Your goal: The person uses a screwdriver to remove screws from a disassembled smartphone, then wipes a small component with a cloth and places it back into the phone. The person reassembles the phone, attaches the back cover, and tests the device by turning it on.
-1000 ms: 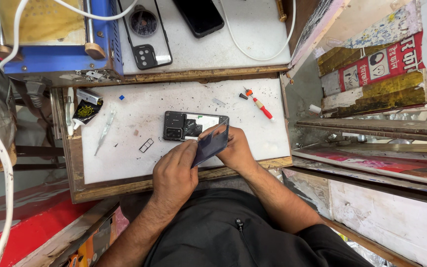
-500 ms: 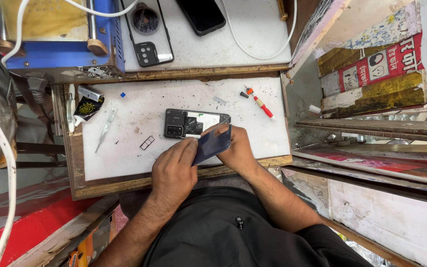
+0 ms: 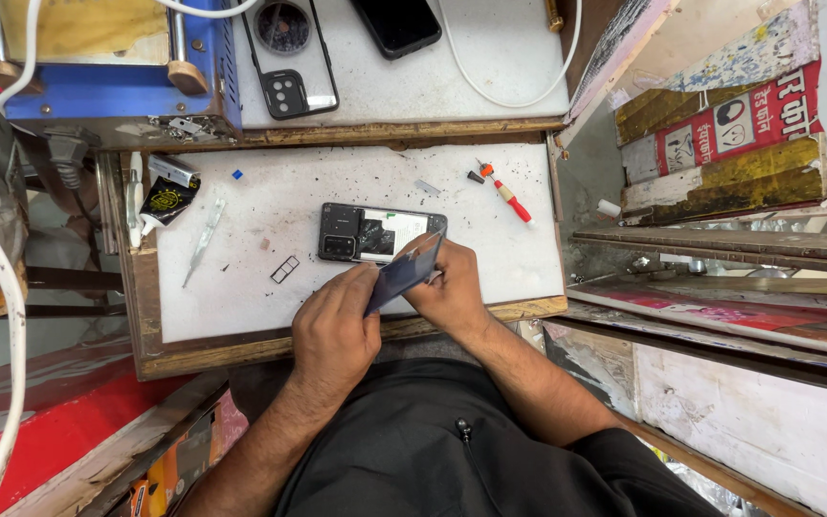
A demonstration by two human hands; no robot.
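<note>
An opened black phone point(image 3: 375, 234) lies flat on the white work board point(image 3: 241, 287), its insides and camera block showing. Just in front of it both my hands hold a dark blue back cover point(image 3: 404, 273) tilted on edge. My left hand point(image 3: 335, 330) grips its near end. My right hand point(image 3: 452, 282) pinches its far end, close to the phone's right side. A small SIM tray point(image 3: 285, 269) rests on the board left of my hands.
A red-handled screwdriver point(image 3: 507, 193), tweezers point(image 3: 201, 239) and a dark packet point(image 3: 167, 199) lie on the board. Behind it a shelf holds a black phone case point(image 3: 291, 67), another phone point(image 3: 396, 23), a white cable point(image 3: 519, 96) and a blue machine point(image 3: 107, 86). Cluttered shelves stand at right.
The view has shifted slightly. My hands and the back cover stay in nearly the same place beside the phone, the cover still tilted.
</note>
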